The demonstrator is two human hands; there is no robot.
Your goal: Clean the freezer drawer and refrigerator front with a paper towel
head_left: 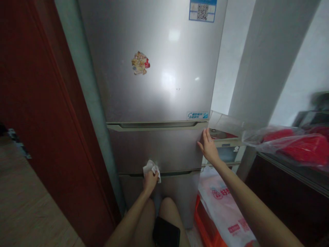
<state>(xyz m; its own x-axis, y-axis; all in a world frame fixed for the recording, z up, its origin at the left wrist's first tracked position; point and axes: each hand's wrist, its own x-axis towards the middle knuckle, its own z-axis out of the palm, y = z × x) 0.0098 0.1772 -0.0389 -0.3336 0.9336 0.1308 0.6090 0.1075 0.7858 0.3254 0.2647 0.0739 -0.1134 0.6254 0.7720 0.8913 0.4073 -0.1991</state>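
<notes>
A silver refrigerator (154,92) with stacked doors stands straight in front of me. My left hand (150,181) is closed around a crumpled white tissue (151,166), which lies against the lower edge of the middle door (156,147), close to the handle recess beneath it. Toward the right edge of that same door, my right hand (208,145) rests with fingers stretched out and holds nothing. On the upper door are a colourful sticker (140,63) and a blue-bordered QR code label (202,11).
A black phone-like object (166,233) lies on my lap. To the right, an orange crate (213,233) stands under a white printed plastic bag (226,202). Clear plastic with red items (303,145) sits on a dark cabinet (288,185). A red-brown door (51,120) is at left.
</notes>
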